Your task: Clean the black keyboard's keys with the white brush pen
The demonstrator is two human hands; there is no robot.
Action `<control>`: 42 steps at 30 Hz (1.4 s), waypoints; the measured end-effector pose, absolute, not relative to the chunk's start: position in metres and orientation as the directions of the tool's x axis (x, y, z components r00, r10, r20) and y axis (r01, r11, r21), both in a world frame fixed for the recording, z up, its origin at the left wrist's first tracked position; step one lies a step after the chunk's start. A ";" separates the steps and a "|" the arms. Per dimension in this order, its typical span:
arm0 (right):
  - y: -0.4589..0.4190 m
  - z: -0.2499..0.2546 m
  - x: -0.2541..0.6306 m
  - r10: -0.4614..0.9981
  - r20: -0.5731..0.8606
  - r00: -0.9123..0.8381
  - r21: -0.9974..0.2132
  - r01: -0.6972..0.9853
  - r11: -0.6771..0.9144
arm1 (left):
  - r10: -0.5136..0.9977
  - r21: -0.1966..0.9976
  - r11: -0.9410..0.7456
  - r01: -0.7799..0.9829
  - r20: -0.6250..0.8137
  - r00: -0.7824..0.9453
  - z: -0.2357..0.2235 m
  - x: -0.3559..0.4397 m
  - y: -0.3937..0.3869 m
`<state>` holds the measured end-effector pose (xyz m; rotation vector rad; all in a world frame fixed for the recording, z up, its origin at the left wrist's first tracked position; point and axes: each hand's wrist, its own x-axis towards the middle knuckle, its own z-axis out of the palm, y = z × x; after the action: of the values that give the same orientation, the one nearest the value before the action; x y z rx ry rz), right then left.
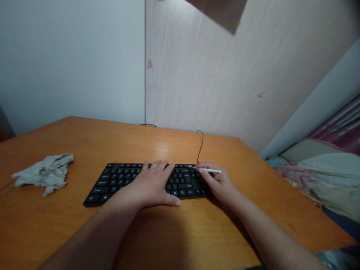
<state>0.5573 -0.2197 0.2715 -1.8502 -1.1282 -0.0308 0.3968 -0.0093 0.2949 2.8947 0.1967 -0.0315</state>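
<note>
A black keyboard (119, 176) lies on the wooden desk in front of me, slightly angled. My left hand (153, 183) rests spread over its middle, fingers reaching to the far edge and thumb by the near edge. At the keyboard's right end, my right hand (218, 182) pinches a thin white stick-like tool (212, 171). Its left tip points at the upper right keys; what sort of tip it has is too small to tell. The keys under both hands are hidden.
A crumpled grey cloth (50, 172) lies on the desk (107, 140) at the left. The keyboard's black cable (201, 144) runs back toward the wall. A wooden panel (197, 75) rises behind the desk, and bedding (329, 176) is beyond its right edge.
</note>
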 end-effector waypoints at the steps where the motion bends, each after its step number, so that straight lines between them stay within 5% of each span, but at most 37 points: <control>1: -0.221 0.274 0.556 0.699 0.440 0.563 -0.690 0.711 -0.139 | 0.129 0.237 -0.962 0.135 -0.039 0.991 0.295 0.397 -0.009; 13: -0.240 0.289 0.547 0.811 0.285 0.512 -0.794 0.599 -0.099 | 0.123 0.228 -0.966 0.125 -0.020 0.992 0.291 0.398 -0.007; 21: -0.241 0.283 0.544 0.836 0.124 0.535 -0.956 0.291 -0.044 | 0.121 0.229 -0.966 0.125 -0.031 0.992 0.293 0.397 -0.006; 28: -0.236 0.286 0.552 0.705 0.310 0.638 -0.868 0.493 -0.064 | 0.116 0.247 -0.961 0.125 -0.051 0.992 0.291 0.397 -0.002; 42: -0.238 0.288 0.570 0.604 0.447 0.659 -0.808 0.588 -0.044 | 0.215 0.414 -0.889 0.194 0.002 0.977 0.328 0.386 0.023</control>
<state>0.5698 -0.2384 0.2883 -1.7062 -0.9746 0.0179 0.3857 0.0225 0.3276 2.7009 0.2926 0.0665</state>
